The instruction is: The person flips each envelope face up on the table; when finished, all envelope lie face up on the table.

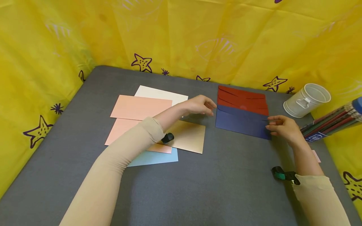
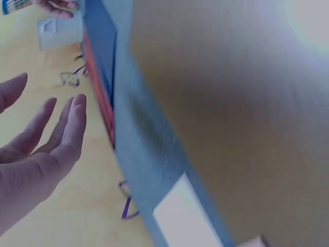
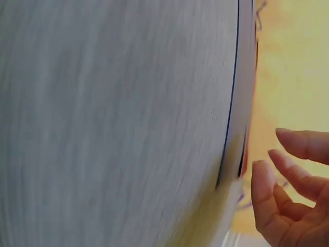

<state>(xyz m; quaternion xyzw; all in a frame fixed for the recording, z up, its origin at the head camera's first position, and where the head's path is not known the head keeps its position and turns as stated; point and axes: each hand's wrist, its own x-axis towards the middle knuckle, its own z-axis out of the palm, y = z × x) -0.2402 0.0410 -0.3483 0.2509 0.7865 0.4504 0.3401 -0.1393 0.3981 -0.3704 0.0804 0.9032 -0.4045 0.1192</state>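
Note:
A dark blue envelope [image 1: 240,122] lies on the grey table, overlapping the lower part of a red envelope [image 1: 243,99]. My left hand [image 1: 198,105] hovers just left of the pair, its fingers apart and loosely bent with nothing between them, as the left wrist view also shows. At the blue envelope's right end is my right hand [image 1: 285,128], fingertips right at the edge, thumb and fingers spread and holding nothing. Under and around my left forearm lie a white envelope [image 1: 158,93], a peach one [image 1: 141,106], another peach one [image 1: 118,130], a gold one [image 1: 190,135] and a light blue one [image 1: 155,158].
A white metal cup [image 1: 299,102] with a small handle stands at the back right. Beside it, behind my right hand, is a holder full of pencils [image 1: 333,121]. Yellow patterned cloth [image 1: 175,34] walls the table at the back and both sides.

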